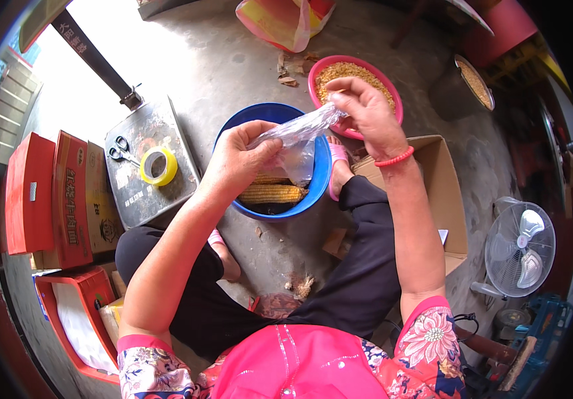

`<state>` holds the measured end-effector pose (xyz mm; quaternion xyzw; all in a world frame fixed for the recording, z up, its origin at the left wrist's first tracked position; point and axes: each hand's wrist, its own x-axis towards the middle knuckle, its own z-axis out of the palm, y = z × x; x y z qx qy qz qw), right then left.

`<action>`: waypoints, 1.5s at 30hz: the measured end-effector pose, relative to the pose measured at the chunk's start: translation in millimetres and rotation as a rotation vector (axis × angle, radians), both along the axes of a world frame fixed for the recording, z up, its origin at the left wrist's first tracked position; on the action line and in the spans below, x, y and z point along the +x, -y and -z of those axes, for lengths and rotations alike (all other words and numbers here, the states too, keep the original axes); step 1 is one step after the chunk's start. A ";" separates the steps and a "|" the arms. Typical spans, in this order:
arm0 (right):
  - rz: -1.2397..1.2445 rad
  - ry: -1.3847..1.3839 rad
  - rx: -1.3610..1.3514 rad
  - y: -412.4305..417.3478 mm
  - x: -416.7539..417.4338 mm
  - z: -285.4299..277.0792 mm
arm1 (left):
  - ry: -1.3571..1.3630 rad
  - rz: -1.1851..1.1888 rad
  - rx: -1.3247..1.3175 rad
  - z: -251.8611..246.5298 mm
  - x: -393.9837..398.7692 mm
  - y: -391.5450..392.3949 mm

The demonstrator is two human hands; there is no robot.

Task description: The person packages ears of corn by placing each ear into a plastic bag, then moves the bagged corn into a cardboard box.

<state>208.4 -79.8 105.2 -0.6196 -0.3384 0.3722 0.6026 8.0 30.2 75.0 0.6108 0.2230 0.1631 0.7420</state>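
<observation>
A crumpled clear plastic bag point(304, 130) is stretched between my two hands, its loose part hanging down over a blue bucket point(322, 172). My left hand point(241, 157) pinches one end between thumb and fingers. At the upper right, my right hand point(364, 112) grips the other end, with a red beaded bracelet at its wrist. Inside the bucket lie dried yellow corn cobs point(272, 194), partly covered by the bag and my left hand. Behind my right hand stands a pink basin point(400, 102) of loose corn kernels point(349, 72).
A platform scale point(166, 127) at left bears scissors point(123, 152) and a yellow tape roll point(170, 167). Cardboard boxes point(72, 199) and a red crate point(102, 289) stand left. An open carton point(441, 174), a fan point(520, 249) and a grain-filled bucket point(451, 95) are at right.
</observation>
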 end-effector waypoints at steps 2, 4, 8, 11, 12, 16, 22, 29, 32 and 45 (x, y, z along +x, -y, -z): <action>0.031 -0.125 0.009 8.7 8.0 -10.1 | -0.023 -0.016 -0.002 2.4 0.7 -2.4; -0.025 -0.171 0.011 12.2 9.4 -12.1 | -0.036 -0.039 0.008 0.5 1.2 -3.3; -0.141 -0.014 -0.060 12.9 -14.0 -5.1 | -0.001 -0.059 -0.021 0.7 2.9 0.7; -0.211 -0.010 -0.083 8.1 -26.9 14.1 | -0.016 -0.036 -0.031 4.6 0.7 1.0; -0.210 -0.023 -0.066 7.8 -24.2 19.6 | -0.021 -0.025 -0.046 5.4 0.6 0.5; -0.138 -0.112 0.018 12.5 -13.2 20.2 | -0.041 -0.050 -0.052 3.8 -4.4 -4.0; -0.174 -0.002 -0.046 13.2 -24.2 15.3 | 0.002 -0.224 0.073 -7.2 -2.6 -5.4; -0.363 0.007 -0.035 11.3 -38.6 15.9 | 0.049 -0.163 0.142 0.1 3.7 3.8; -0.337 0.079 -0.053 14.3 -31.9 11.8 | 0.063 -0.276 -0.047 -10.2 -2.1 -2.4; -0.303 0.075 0.091 1.5 -47.2 20.2 | 0.039 -0.124 0.208 -10.2 0.2 10.2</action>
